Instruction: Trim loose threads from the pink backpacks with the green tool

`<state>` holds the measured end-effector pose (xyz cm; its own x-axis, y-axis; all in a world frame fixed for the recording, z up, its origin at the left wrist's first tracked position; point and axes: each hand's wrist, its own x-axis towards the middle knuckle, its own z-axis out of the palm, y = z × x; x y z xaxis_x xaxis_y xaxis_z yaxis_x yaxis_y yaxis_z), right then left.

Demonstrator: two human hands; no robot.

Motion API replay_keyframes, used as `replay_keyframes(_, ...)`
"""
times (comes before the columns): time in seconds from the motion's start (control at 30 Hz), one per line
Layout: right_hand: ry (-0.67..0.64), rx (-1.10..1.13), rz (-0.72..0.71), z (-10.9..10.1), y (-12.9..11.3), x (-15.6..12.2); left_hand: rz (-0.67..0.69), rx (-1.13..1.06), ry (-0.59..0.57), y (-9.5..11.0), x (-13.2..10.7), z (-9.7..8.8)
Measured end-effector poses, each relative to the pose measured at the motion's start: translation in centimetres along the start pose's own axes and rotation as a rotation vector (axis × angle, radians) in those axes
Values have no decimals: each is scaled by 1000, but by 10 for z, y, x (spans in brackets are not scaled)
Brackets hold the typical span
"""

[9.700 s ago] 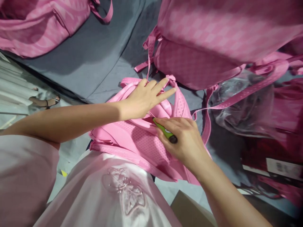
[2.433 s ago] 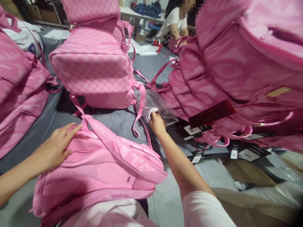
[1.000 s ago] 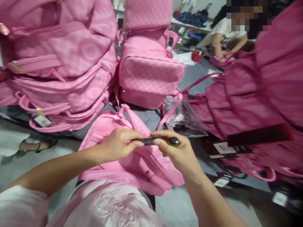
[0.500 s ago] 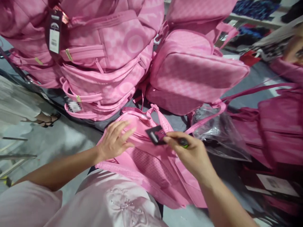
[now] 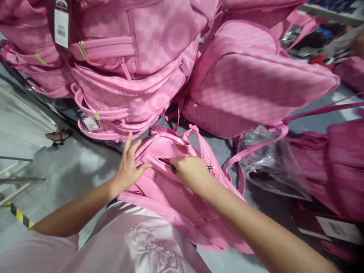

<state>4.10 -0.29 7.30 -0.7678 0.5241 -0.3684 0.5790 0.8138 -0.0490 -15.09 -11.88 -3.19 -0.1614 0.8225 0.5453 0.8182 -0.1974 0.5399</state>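
A pink backpack (image 5: 176, 197) lies before me with its back panel of dotted mesh and its straps facing up. My right hand (image 5: 190, 172) is closed over the upper panel, at a slit in it. A black tag (image 5: 164, 161) shows as a thin dark edge at the fingertips, by that slit. A slim dark pen-like tool (image 5: 210, 167) also pokes out of this hand; its kind is hard to make out. My left hand (image 5: 129, 165) rests at the backpack's left edge, fingers apart and holding nothing.
Stacked pink checked backpacks (image 5: 153, 91) rise behind, with a hang tag (image 5: 61, 26) at upper left. A large checked bag (image 5: 256, 83) stands at back right. A clear plastic bag (image 5: 273, 167) and darker pink bags (image 5: 347, 163) lie to the right.
My right hand has moved left and turned over, bringing the black tag down to the slit. My left hand has shifted slightly left and stays spread. The view has moved closer to the bags.
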Motion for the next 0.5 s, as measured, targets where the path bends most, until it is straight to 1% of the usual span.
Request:
replay_keyframes(0.07,-61,-40,-60,-5,0,2,-176,27,-118,-6,-6,1)
replay_keyframes(0.13,-94,-88,-81,-11,-2,1,-263,11,-231,-10,-10,2)
replay_keyframes(0.17,-79,-104,-65,-14,-4,2,-290,-1,-251,-12,-12,2)
replay_keyframes(0.27,60,-32,-30,-19,-16,12,-330,-39,-255,-14,-12,1)
replay_keyframes(0.33,120,82,-74,-20,-26,23,-359,-68,-259,-14,-13,-1)
replay_keyframes(0.4,135,153,-149,-20,-33,34,-395,-91,-260,-16,-15,-1)
replay_keyframes(0.47,123,127,-215,-22,-33,38,-433,-108,-261,-20,-16,0)
replay_keyframes(0.5,96,87,-226,-24,-30,36,-450,-120,-266,-22,-16,0)
